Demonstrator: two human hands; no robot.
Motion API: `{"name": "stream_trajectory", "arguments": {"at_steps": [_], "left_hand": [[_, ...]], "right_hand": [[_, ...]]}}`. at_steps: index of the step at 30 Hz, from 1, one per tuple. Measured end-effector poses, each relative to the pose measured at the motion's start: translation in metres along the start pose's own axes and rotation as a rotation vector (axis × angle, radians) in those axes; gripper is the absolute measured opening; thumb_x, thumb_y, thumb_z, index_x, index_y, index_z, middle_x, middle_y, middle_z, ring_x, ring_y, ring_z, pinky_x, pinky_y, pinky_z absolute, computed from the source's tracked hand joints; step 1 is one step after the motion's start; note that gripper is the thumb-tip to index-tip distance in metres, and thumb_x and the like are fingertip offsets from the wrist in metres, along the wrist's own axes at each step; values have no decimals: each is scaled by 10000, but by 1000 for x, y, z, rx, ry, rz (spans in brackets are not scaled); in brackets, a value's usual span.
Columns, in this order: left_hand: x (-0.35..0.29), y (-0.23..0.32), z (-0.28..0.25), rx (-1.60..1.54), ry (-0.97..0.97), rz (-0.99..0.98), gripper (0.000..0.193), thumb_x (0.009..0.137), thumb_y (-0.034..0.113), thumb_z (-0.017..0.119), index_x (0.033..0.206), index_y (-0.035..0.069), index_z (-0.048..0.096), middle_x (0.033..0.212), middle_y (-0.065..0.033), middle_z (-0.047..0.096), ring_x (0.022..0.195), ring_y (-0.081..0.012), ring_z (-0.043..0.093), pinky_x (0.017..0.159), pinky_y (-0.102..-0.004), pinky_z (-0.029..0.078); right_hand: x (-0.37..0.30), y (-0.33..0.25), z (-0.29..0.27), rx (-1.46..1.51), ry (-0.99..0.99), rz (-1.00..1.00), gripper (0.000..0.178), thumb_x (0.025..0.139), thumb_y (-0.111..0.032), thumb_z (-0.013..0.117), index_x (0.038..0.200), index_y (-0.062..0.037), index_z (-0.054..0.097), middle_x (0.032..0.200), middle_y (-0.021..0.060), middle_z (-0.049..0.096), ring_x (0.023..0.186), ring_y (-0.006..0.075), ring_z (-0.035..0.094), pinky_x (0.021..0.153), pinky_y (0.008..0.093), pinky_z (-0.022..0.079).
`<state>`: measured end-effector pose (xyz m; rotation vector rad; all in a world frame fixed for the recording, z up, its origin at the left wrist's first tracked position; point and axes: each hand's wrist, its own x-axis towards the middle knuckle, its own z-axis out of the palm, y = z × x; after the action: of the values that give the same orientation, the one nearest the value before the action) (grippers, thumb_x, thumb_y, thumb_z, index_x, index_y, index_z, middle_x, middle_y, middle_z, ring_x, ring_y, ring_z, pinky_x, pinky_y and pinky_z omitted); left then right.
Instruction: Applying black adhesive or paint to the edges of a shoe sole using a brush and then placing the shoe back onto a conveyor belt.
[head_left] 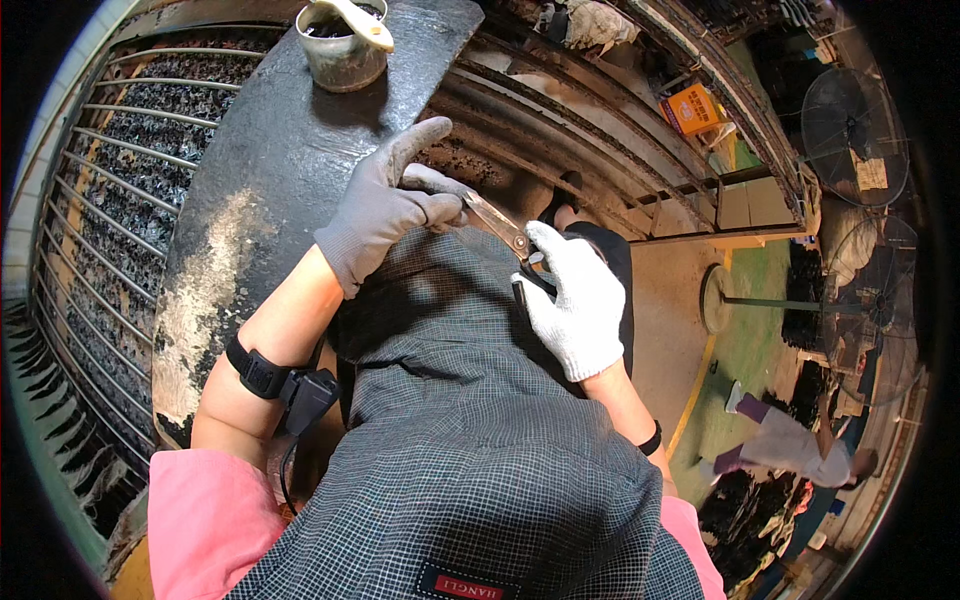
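My right hand (578,305), in a white knit glove, grips the black handles of a pair of scissors (503,228) with rusty blades pointing up and left. My left hand (385,205), in a grey glove, pinches something small at the blade tips; what it is cannot be made out. Both hands hover over my checked grey apron (470,430), beside the edge of a dark, worn metal work surface (270,170).
A metal tin (342,52) with a pale scoop stands at the far end of the work surface. A curved rack of metal bars over dark material (120,170) lies left. At right are standing fans (850,130), an orange box (693,108) and a bent-over person (800,450).
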<state>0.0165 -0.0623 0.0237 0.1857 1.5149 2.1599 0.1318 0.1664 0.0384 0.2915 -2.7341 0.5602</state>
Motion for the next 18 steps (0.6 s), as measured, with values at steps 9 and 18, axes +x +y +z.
{"name": "stream_trajectory", "arguments": {"at_steps": [9,18], "left_hand": [[1,1,2,64,-11,48,881,824,-122,707,1605,26,329,1006,-161,767,859,-181,737,763,-281,595],[2,1,3,52,-15,39,896,814,-165,686,1612,44,335,976,-137,766,826,-164,720,729,-261,575]], "right_hand": [[-1,-3,-3,-1,-81,59,560,760,-127,847,1297,-100,687,982,104,720,885,261,711,821,347,578],[-2,-4,-5,20,-102,75,538,779,-129,835,1294,-91,681,1007,118,722,899,273,714,828,348,576]]}}
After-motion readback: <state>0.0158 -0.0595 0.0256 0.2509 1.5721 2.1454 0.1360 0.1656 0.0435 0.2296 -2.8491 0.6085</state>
